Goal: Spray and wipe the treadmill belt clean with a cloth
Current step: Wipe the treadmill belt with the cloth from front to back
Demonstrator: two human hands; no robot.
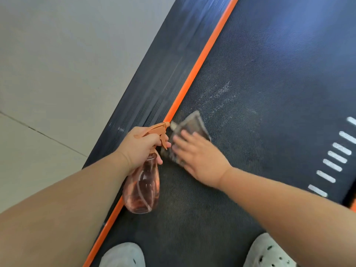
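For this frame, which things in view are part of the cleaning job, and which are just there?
In the job: belt; cloth, pressed flat under the right hand; spray bottle, gripped by the left hand.

Just there: orange strip; side rail; floor; shoes; white stripes.

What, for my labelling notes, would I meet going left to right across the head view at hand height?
Pale grey floor tiles → dark ribbed treadmill side rail → left hand gripping the clear pink spray bottle with orange trigger → grey square cloth pressed by the right hand → dark textured treadmill belt → white stripe markings.
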